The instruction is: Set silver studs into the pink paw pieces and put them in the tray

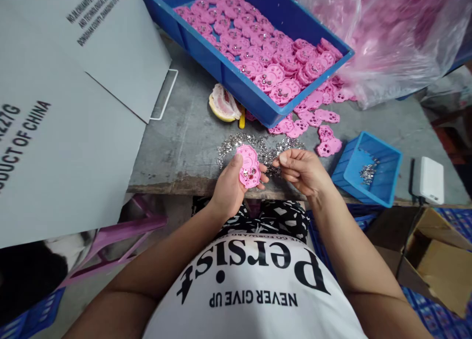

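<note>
My left hand (pixel 229 186) holds a pink paw-shaped plastic part (pixel 248 166) upright over the table's front edge; small metal studs show in its face. Just to its right, my right hand (pixel 303 170) has its fingertips pinched together on something tiny, too small to make out. Behind both hands lies a spread pile of small silver metal pieces (pixel 260 147). More pink parts (pixel 317 125) lie loose on the table beyond it.
A large blue bin (pixel 236 81) full of pink parts stands at the back. A small blue tray (pixel 383 182) with silver pieces sits right, beside a white power bank (pixel 428 180). Grey cardboard (pixel 66 132) fills the left; a clear plastic bag (pixel 398 39) back right; a pomelo wedge (pixel 223 104) near the bin.
</note>
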The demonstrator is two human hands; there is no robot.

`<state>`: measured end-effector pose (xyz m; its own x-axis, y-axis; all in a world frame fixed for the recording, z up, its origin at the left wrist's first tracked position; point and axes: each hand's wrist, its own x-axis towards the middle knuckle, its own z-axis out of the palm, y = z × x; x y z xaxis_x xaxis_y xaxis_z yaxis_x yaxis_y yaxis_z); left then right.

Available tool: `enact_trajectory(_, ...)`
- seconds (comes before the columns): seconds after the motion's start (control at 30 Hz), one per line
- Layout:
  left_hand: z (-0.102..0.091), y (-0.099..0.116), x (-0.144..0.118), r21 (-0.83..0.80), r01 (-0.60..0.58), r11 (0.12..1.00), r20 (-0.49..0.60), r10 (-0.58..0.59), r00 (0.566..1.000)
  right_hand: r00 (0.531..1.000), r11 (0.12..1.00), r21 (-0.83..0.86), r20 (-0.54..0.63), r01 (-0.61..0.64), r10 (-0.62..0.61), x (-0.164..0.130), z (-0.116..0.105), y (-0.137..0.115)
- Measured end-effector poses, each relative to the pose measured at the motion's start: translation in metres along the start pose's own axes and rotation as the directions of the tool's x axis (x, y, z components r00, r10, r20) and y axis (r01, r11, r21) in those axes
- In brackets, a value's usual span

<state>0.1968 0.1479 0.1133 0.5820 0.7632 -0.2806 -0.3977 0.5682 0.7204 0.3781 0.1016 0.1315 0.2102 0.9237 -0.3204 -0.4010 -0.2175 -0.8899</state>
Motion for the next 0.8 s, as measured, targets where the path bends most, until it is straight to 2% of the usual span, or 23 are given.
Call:
enact_trajectory(0.2,0.004,-0.003,-0.001,-0.027,-0.013,1.0,-0.003,0.012,1.0,1.0,0.999,0.037,0.003,0.001,-0.001,-0.012,0.013,-0.005)
enact_trajectory(0.37,0.009,-0.009,-0.005,-0.069,-0.091,0.993,-0.074,0.085,0.994,1.0,0.999,-0.035,-0.02,0.019,-0.02,-0.017,0.021,0.0)
enact_trajectory(0.47,0.014,-0.012,-0.009,-0.106,-0.163,0.981,-0.095,0.153,0.984,0.979,0.973,-0.166,-0.093,0.162,-0.179,-0.02,0.027,0.013)
enact_trajectory(0.53,0.018,-0.012,-0.012,-0.145,-0.193,0.97,-0.068,0.184,0.98,0.933,0.923,-0.257,-0.149,0.285,-0.329,-0.021,0.033,0.023)
enact_trajectory(0.6,0.02,-0.013,-0.015,-0.185,-0.213,0.96,-0.032,0.21,0.977,0.898,0.892,-0.287,-0.167,0.35,-0.406,-0.022,0.038,0.033)
enact_trajectory(0.8,0.023,-0.013,-0.017,-0.285,-0.207,0.936,0.024,0.222,0.975,0.915,0.934,-0.113,-0.19,0.339,-0.355,-0.021,0.052,0.047)
